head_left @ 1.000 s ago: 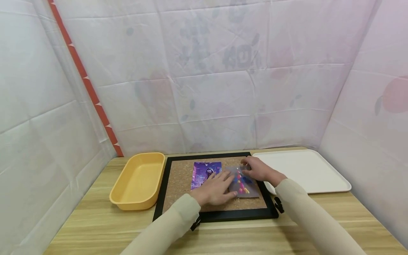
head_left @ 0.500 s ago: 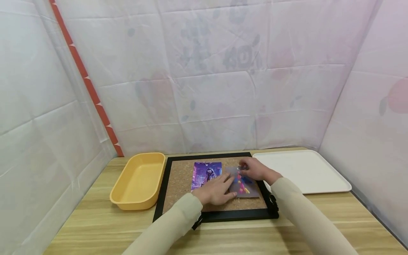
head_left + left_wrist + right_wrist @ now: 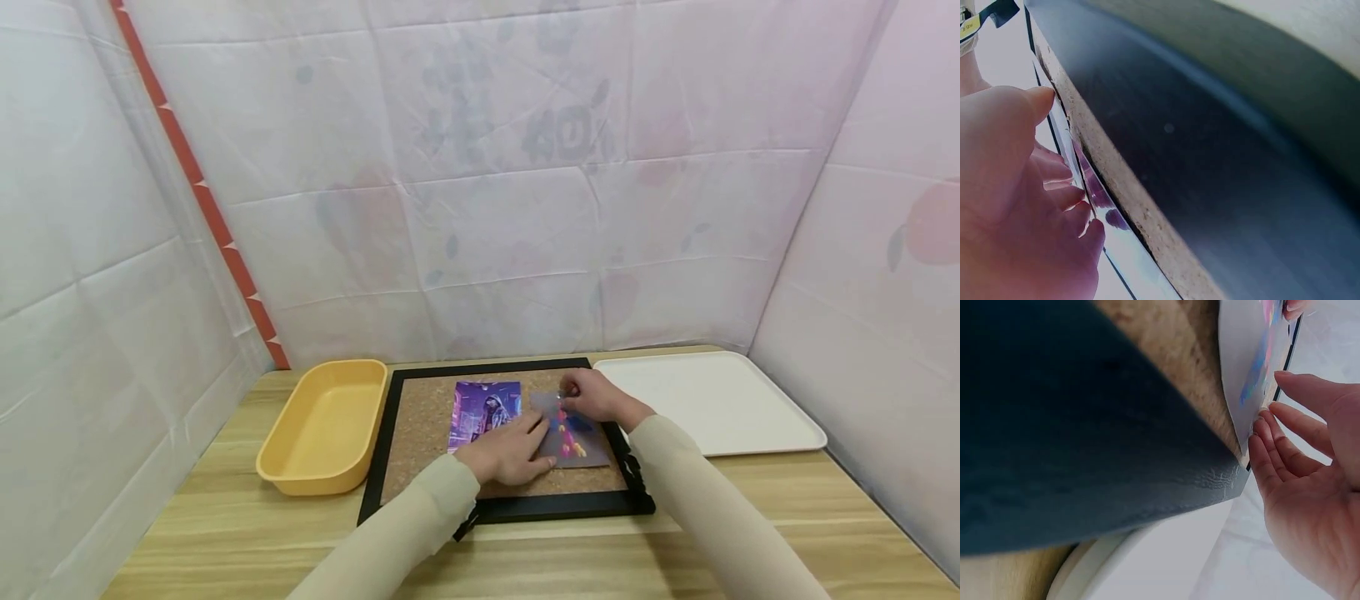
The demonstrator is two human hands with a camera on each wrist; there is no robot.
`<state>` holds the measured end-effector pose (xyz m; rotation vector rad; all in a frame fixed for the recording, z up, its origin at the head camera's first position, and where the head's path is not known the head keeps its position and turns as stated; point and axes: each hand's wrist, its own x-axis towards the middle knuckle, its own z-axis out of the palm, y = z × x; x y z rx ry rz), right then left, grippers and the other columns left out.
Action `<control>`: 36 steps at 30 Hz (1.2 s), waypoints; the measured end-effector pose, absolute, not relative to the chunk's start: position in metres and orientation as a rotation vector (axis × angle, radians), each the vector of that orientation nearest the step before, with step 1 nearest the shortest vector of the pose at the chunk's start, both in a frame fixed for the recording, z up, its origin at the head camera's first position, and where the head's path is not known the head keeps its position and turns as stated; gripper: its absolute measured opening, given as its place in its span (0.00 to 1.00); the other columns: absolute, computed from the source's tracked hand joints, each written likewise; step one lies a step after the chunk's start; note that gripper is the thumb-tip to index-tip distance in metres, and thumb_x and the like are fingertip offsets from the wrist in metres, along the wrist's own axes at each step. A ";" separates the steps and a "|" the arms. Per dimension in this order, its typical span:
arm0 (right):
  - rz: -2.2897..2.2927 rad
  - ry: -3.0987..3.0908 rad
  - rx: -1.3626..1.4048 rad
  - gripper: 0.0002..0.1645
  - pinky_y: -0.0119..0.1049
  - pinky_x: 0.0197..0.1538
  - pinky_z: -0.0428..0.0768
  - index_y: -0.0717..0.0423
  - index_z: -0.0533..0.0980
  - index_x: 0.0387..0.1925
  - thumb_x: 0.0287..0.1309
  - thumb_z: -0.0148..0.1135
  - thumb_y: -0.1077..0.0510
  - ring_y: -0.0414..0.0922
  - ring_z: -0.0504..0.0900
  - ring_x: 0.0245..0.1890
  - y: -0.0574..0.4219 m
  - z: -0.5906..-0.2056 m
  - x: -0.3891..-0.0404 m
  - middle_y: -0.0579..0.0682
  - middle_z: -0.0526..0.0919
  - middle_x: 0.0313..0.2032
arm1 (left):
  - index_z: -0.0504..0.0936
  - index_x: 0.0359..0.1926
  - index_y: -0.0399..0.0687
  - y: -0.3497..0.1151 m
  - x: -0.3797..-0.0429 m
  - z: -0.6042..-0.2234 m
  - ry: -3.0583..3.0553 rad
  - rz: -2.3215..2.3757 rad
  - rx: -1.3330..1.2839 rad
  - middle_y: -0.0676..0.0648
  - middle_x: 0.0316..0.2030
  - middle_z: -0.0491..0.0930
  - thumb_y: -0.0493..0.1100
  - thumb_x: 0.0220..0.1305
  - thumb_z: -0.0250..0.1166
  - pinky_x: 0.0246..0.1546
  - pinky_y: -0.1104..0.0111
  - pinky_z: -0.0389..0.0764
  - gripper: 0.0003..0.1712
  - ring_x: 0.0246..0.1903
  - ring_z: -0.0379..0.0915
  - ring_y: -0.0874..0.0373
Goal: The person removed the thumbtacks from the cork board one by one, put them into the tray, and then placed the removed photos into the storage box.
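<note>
A corkboard [image 3: 416, 450] with a black frame lies on the wooden table. On it are a purple picture card [image 3: 471, 412] with a hooded figure and, to its right, a grey picture card [image 3: 592, 450] marked pink, blue and yellow. My left hand [image 3: 506, 450] rests with spread fingers over the purple card's lower corner and the grey card's left edge. My right hand [image 3: 596, 397] has its thumb and fingertips at the grey card's top edge. In the right wrist view, thumb and index tips stand near each other; I cannot tell whether they pinch something small.
To the left of the board stands a yellow bin [image 3: 322, 425]. A white tray [image 3: 720, 404] lies right of it, close to the frame. Printed white cloth [image 3: 487, 233] walls the table at the back and both sides.
My right hand has shifted slightly left along the grey card's top edge, its fingers drawn closer together. My left hand has stayed nearly still.
</note>
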<state>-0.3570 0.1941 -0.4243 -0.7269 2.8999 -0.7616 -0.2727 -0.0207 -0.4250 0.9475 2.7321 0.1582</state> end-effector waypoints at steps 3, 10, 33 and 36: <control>-0.758 2.897 -0.728 0.07 0.45 0.41 0.80 0.62 0.81 0.36 0.61 0.70 0.61 0.44 0.79 0.33 0.192 -0.424 -0.359 0.50 0.83 0.32 | 0.53 0.81 0.46 -0.022 -0.273 -0.425 2.729 0.149 0.939 0.45 0.81 0.47 0.63 0.79 0.48 0.76 0.65 0.53 0.42 0.80 0.42 0.54; -0.757 2.880 -0.663 0.08 0.48 0.45 0.82 0.64 0.81 0.40 0.62 0.69 0.63 0.47 0.82 0.37 0.188 -0.422 -0.364 0.53 0.84 0.35 | 0.53 0.81 0.47 -0.023 -0.274 -0.424 2.725 0.114 0.927 0.46 0.81 0.47 0.64 0.78 0.48 0.76 0.65 0.53 0.42 0.80 0.42 0.55; -0.621 2.885 -0.545 0.05 0.41 0.37 0.80 0.58 0.82 0.30 0.62 0.66 0.63 0.45 0.79 0.29 0.182 -0.422 -0.371 0.50 0.83 0.29 | 0.52 0.81 0.47 -0.017 -0.272 -0.423 2.697 0.020 0.937 0.47 0.81 0.46 0.65 0.78 0.47 0.76 0.66 0.54 0.42 0.80 0.42 0.55; -0.606 2.896 -0.506 0.05 0.40 0.35 0.80 0.58 0.82 0.29 0.62 0.64 0.64 0.45 0.78 0.28 0.178 -0.419 -0.372 0.50 0.83 0.28 | 0.52 0.81 0.47 -0.017 -0.273 -0.422 2.701 0.029 0.926 0.47 0.81 0.46 0.65 0.78 0.47 0.76 0.66 0.54 0.42 0.79 0.43 0.55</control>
